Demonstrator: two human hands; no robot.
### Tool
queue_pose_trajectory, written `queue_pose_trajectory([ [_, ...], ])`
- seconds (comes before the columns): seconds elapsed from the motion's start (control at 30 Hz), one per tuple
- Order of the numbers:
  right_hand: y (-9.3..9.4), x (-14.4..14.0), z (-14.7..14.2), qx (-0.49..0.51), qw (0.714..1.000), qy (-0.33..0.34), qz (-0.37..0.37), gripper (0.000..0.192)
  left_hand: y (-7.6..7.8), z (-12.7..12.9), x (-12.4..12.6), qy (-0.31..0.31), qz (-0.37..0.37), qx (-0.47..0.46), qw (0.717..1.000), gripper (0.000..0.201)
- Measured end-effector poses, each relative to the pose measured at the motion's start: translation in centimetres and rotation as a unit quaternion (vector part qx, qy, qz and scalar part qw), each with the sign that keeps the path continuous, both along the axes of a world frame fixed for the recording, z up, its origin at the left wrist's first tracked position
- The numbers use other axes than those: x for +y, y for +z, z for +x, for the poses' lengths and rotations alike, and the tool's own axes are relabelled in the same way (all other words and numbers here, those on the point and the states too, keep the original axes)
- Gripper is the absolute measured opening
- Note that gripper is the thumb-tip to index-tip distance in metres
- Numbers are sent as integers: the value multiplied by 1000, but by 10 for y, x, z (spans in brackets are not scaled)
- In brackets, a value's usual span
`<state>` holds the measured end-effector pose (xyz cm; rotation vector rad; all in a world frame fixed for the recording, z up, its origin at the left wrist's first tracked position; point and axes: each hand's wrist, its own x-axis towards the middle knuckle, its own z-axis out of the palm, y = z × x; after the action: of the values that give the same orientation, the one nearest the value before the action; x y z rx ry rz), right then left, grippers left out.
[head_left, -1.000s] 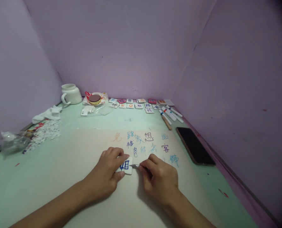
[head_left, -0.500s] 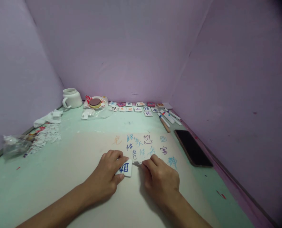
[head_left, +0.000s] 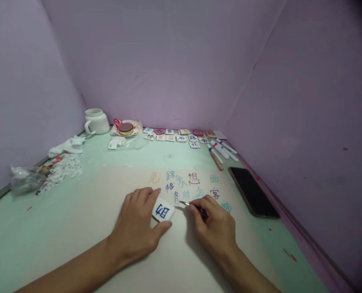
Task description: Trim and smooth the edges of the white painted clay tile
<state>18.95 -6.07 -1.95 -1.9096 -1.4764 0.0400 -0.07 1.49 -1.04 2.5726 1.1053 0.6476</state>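
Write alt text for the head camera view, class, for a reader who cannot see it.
A left hand holds a small white tile bearing a blue character while the right hand points a thin metal-tipped tool at its edge, over a pale sheet with coloured characters. Farther back on the green table lie more tiles, markers, a white mug and a black phone.

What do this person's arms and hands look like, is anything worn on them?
Both forearms are bare as far as the picture shows, with no sleeves in view. The left hand and right hand wear no gloves, and no rings, watch or bracelet show. The fingernails look short and unpainted.
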Motion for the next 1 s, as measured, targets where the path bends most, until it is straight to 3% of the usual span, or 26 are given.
queue_pose_trajectory([
  [0.13, 1, -1, -3, 49, 999, -8, 10, 16, 4, 6, -4, 2, -33, 43, 999, 54],
  [0.23, 1, -1, -1, 89, 996, 14, -8, 17, 0, -1, 0, -15, -56, -9, 998, 50],
  [0.4, 7, 8, 3, 132, 989, 52, -46, 18, -8, -14, 15, -30, -22, -115, 993, 49],
  [0.6, 24, 31, -4, 86, 993, 64, -49, 18, -6, -13, 25, 18, -56, 2, 998, 50],
  [0.77, 11, 42, -17, 63, 996, 53, -29, 17, -4, -12, 28, -9, -77, 7, 997, 38],
  [1.0, -2, 39, -25, 0, 996, 77, 55, 16, -11, -16, 26, -9, -4, -8, 1000, 40],
])
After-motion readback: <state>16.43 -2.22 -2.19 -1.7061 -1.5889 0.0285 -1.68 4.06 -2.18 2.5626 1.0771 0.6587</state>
